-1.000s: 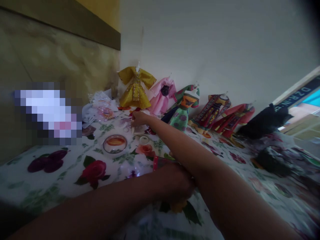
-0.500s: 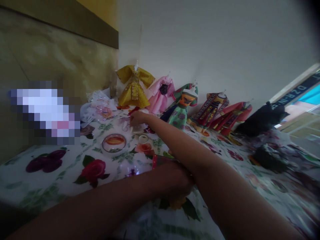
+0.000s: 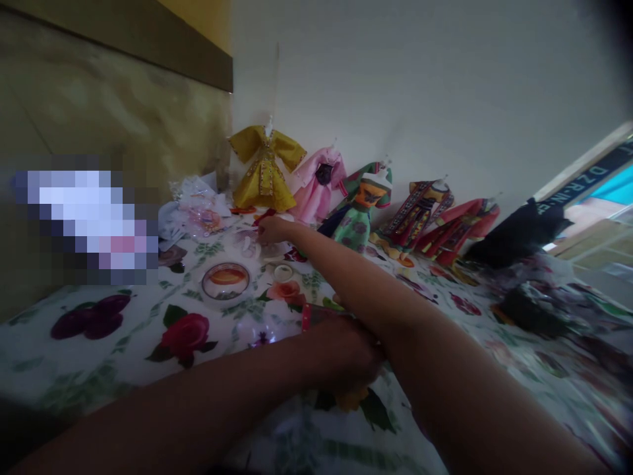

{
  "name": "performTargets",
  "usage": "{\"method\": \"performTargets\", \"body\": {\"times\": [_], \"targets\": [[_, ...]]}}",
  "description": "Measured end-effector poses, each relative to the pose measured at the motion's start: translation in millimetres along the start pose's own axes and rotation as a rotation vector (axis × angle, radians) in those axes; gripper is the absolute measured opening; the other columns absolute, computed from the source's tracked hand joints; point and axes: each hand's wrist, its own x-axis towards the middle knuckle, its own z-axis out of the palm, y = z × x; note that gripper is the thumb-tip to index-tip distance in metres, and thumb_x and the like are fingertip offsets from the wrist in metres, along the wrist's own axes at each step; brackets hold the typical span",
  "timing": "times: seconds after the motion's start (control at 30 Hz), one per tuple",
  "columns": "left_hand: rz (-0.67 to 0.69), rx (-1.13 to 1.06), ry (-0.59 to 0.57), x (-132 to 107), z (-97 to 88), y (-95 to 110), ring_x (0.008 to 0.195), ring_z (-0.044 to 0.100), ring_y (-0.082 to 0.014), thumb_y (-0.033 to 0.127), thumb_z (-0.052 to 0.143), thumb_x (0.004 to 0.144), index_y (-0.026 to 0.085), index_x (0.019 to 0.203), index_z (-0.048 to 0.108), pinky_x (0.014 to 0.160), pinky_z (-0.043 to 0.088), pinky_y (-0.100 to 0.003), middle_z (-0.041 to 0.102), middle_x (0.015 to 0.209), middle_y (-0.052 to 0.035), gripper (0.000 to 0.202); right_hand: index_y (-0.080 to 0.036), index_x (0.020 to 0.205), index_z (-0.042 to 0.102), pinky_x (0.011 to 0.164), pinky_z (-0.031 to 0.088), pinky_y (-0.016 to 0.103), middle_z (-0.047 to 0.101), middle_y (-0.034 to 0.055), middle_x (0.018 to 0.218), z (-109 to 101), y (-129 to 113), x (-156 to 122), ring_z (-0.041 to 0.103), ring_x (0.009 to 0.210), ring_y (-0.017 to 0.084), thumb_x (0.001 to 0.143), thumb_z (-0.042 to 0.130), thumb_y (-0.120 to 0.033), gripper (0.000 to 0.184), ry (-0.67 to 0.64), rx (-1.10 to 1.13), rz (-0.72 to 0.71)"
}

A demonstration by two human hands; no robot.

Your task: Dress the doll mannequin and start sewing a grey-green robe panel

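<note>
A: What's on the table, going from the left?

B: At upper left, crinkled clear plastic (image 3: 200,211) lies heaped against the wall. Below it, a round glass dish (image 3: 225,281) with an orange smear inside sits on a glossy floral oilcloth (image 3: 123,369), and a small white ring (image 3: 283,272) lies to its right. Along the wall stand small stiff doll dresses: a shiny yellow one (image 3: 264,173), a pink one (image 3: 319,188), a green one (image 3: 359,227), a patterned red one (image 3: 413,214) and a coral-red one (image 3: 459,227). A black cloth heap (image 3: 517,234) lies further right.

A: And the hands?

B: The right hand (image 3: 273,231) reaches up to the middle of the frame on a straight arm, its fingers (image 3: 262,231) bunched narrow beside a red scrap (image 3: 264,216). I can't tell whether they grip it. At lower middle, the left hand (image 3: 346,349) curls against the right forearm, next to a pink-edged strip (image 3: 306,318). Its fingers are hidden, so I can't tell their state.
</note>
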Motion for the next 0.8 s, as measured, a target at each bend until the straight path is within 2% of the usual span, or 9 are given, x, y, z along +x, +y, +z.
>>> {"method": "performTargets", "body": {"times": [0.1, 0.2, 0.27, 0.37, 0.43, 0.53, 0.63, 0.8], "targets": [[0.008, 0.005, -0.016, 0.2, 2.0, -1.0, 0.083, 0.071, -0.0228, 0.023, 0.057, 0.091, 0.016, 0.095, 0.075, 0.069, 0.053, -0.032, 0.076, 0.1, -0.0079, 0.019, -0.015, 0.124, 0.06, 0.089, 0.055, 0.043, 0.062, 0.0102, 0.124, -4.8, -0.7, -4.4, 0.064, 0.105, 0.023, 0.095, 0.061, -0.033, 0.034, -0.053, -0.033, -0.021], [0.003, 0.009, -0.016, -0.4, 4.1, -1.4, 0.08, 0.071, -0.0218, 0.024, 0.06, 0.089, 0.016, 0.093, 0.074, 0.067, 0.052, -0.031, 0.076, 0.095, -0.0086, 0.017, -0.011, 0.117, 0.065, 0.089, 0.053, 0.035, 0.068, 0.0116, 0.117, -9.5, -1.4, -8.6, 0.065, 0.103, 0.022, 0.088, 0.068, -0.021, 0.031, -0.07, -0.039, -0.045], [-0.005, 0.014, -0.022, -0.9, 3.8, -1.1, 0.08, 0.07, -0.0221, 0.023, 0.061, 0.088, 0.017, 0.094, 0.074, 0.066, 0.052, -0.031, 0.076, 0.095, -0.0092, 0.016, -0.008, 0.116, 0.067, 0.087, 0.052, 0.031, 0.07, 0.013, 0.115, -10.4, -1.5, -9.3, 0.066, 0.101, 0.021, 0.082, 0.071, -0.016, 0.036, -0.07, -0.042, -0.051], [-0.022, -0.005, -0.038, -0.9, 1.1, -0.5, 0.082, 0.07, -0.023, 0.022, 0.059, 0.088, 0.017, 0.097, 0.074, 0.066, 0.052, -0.031, 0.076, 0.097, -0.0099, 0.017, -0.007, 0.12, 0.065, 0.084, 0.052, 0.029, 0.07, 0.0136, 0.114, -8.0, -0.6, -7.0, 0.067, 0.099, 0.022, 0.079, 0.073, -0.015, 0.043, -0.069, -0.049, -0.041], [-0.023, -0.025, -0.047, -0.7, -0.5, -0.5, 0.083, 0.07, -0.023, 0.022, 0.058, 0.09, 0.017, 0.098, 0.074, 0.067, 0.052, -0.032, 0.076, 0.097, -0.0101, 0.019, -0.007, 0.12, 0.064, 0.085, 0.053, 0.03, 0.07, 0.0134, 0.115, -5.6, 0.8, -4.6, 0.066, 0.101, 0.022, 0.081, 0.072, -0.015, 0.04, -0.075, -0.056, -0.033], [-0.019, -0.039, -0.048, -0.7, -1.4, -0.4, 0.083, 0.07, -0.0226, 0.021, 0.057, 0.09, 0.016, 0.099, 0.074, 0.068, 0.053, -0.031, 0.076, 0.097, -0.0108, 0.02, -0.012, 0.121, 0.062, 0.088, 0.055, 0.038, 0.065, 0.0113, 0.119, -3.6, 2.3, -2.6, 0.065, 0.104, 0.022, 0.09, 0.067, -0.025, 0.034, -0.097, -0.07, -0.025], [-0.039, -0.033, -0.041, -1.1, -0.9, 0.3, 0.083, 0.071, -0.0229, 0.023, 0.058, 0.09, 0.017, 0.1, 0.074, 0.068, 0.053, -0.031, 0.075, 0.099, -0.0106, 0.02, -0.016, 0.126, 0.059, 0.088, 0.056, 0.044, 0.061, 0.0099, 0.125, -4.1, 1.1, -4.4, 0.064, 0.105, 0.023, 0.096, 0.06, -0.035, 0.035, -0.114, -0.082, -0.027], [-0.055, -0.039, -0.047, -0.7, -2.8, 2.6, 0.082, 0.071, -0.0238, 0.025, 0.06, 0.09, 0.017, 0.098, 0.074, 0.067, 0.053, -0.032, 0.076, 0.096, -0.0108, 0.018, -0.016, 0.127, 0.058, 0.089, 0.055, 0.044, 0.061, 0.0103, 0.126, -6.6, -4.3, -11.7, 0.063, 0.106, 0.023, 0.096, 0.061, -0.035, 0.036, -0.114, -0.119, -0.015]]}}
